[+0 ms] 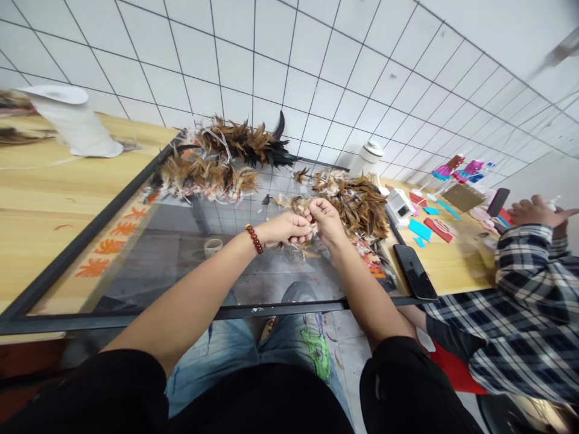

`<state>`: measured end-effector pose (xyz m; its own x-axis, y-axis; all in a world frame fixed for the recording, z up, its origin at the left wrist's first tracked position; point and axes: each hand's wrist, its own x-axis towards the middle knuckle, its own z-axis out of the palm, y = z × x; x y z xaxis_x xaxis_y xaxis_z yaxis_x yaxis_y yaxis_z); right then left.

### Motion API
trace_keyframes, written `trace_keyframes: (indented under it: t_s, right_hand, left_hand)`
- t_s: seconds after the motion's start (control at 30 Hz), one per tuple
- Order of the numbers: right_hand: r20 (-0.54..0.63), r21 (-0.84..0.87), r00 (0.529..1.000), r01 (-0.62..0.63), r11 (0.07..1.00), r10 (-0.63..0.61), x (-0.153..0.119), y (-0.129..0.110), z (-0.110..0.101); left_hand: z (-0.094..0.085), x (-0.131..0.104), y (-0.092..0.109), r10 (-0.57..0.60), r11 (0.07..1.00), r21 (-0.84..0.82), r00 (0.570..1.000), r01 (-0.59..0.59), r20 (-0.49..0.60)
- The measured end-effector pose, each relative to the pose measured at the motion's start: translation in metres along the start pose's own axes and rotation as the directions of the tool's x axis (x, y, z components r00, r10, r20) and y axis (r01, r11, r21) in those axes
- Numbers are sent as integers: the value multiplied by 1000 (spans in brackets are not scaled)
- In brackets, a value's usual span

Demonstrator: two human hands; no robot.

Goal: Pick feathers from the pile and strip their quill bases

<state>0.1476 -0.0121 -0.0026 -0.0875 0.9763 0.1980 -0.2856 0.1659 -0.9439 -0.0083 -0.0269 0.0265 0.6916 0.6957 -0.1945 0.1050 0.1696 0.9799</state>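
Observation:
Over the glass tabletop (271, 271), my left hand (292, 229) and my right hand (325, 222) meet with fingertips pinched together. Small brown feathers (296, 205) show at the fingers; their exact hold is partly hidden. A beaded bracelet (254, 239) circles the left wrist. Right of my hands lies a large pile of brown feathers (357, 202), with pink and white bits (368, 253) at its near end. Two more heaps sit to the far left: light brown feathers (212, 175) with pale quill ends, and behind them darker brown and black feathers (248, 141).
A black phone (415, 271) rests at the right corner of the dark frame (289, 308). A white flask (367, 158) and white device (400, 207) stand beyond the feathers. Blue pieces (420, 230) lie farther right, near a co-worker in a checked sleeve (520, 259). A white roll (75, 120) stands left.

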Motion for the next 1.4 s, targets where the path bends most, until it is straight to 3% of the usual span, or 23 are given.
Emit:
trace_keyframes:
  t_s: [0.1, 0.2, 0.3, 0.47, 0.57, 0.7, 0.83, 1.13, 1.4]
  right_hand:
    - [-49, 150, 998, 38, 988, -31, 2, -6, -3]
    - [-85, 232, 989, 141, 963, -125, 0, -21, -7]
    - [-40, 179, 992, 125, 976, -120, -3, -30, -8]
    - [39, -166, 999, -1, 986, 8, -5, -15, 2]
    - [5, -279, 1000, 25, 960, -24, -5, -4, 7]
    - [-108, -233, 984, 111, 966, -139, -2, -4, 3]
    - [-158, -137, 978, 113, 984, -134, 1, -10, -6]
    - [-87, -411, 980, 128, 903, -178, -3, -3, 6]
    - [-232, -253, 962, 81, 964, -142, 4, -1, -5]
  left_hand:
    - [0, 3, -2, 23, 997, -68, 993, -31, -114]
    - [-2, 8, -3, 21, 997, -62, 933, -46, -360]
    - [-5, 11, -3, 11, 978, -179, 881, -108, -472]
    - [-8, 12, -2, 79, 945, -247, 882, -215, -464]
    - [-6, 13, -3, 103, 949, -220, 879, -227, -466]
    - [-6, 12, -3, 74, 957, -207, 863, -202, -500]
    - [-9, 11, -1, 66, 946, -249, 873, -210, -484]
    - [-6, 15, -7, 150, 972, -72, 829, -223, -539]
    - [-9, 10, -1, 72, 940, -261, 874, -221, -481]
